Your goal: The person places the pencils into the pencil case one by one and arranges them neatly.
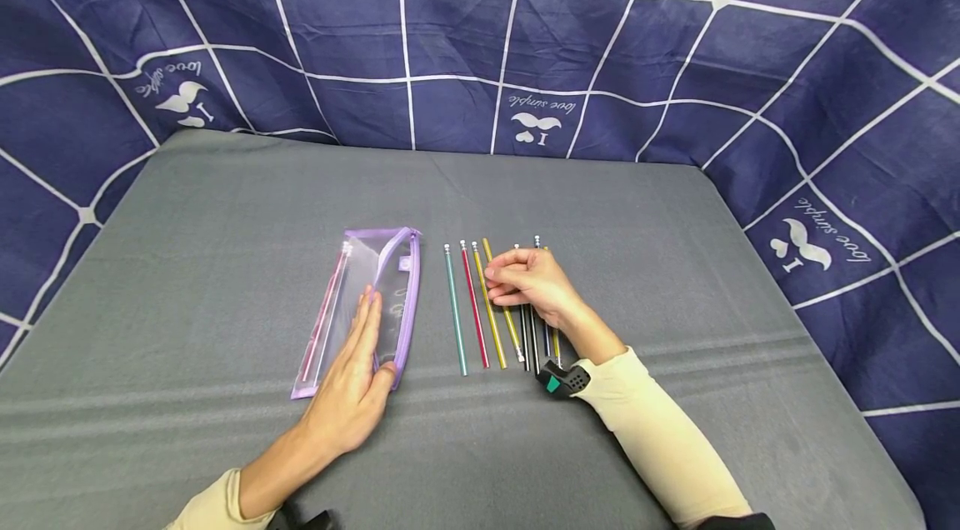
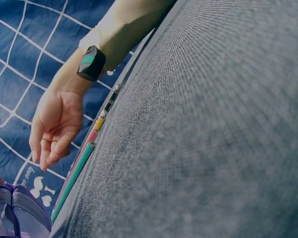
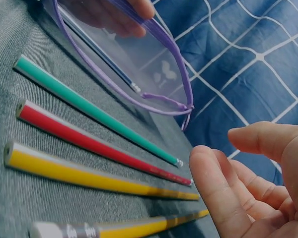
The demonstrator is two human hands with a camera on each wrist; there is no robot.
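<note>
A clear pencil case with purple zip edging [image 1: 405,330] lies left of centre, its mouth spread wide in the right wrist view. My left hand [image 1: 352,384] holds its raised rim, fingers lying fairly straight along the plastic; part of that grip is hidden. A few pencils [image 1: 324,317] lie inside the case. Over the row of pencils hovers my right hand [image 1: 536,284], empty, thumb and forefinger [image 3: 211,186] apart. Beneath or beside it lie a green pencil [image 1: 455,309], a red pencil [image 1: 475,305], a yellow pencil [image 1: 489,305] and a second yellow pencil [image 1: 512,330].
Several dark pencils [image 1: 535,347] lie further right, partly covered by my right hand and wrist. A grey cloth [image 1: 637,247] covers the tabletop. Blue checked fabric [image 1: 450,30] hangs behind it and at the sides. A black device [image 1: 564,380] is strapped to my right wrist.
</note>
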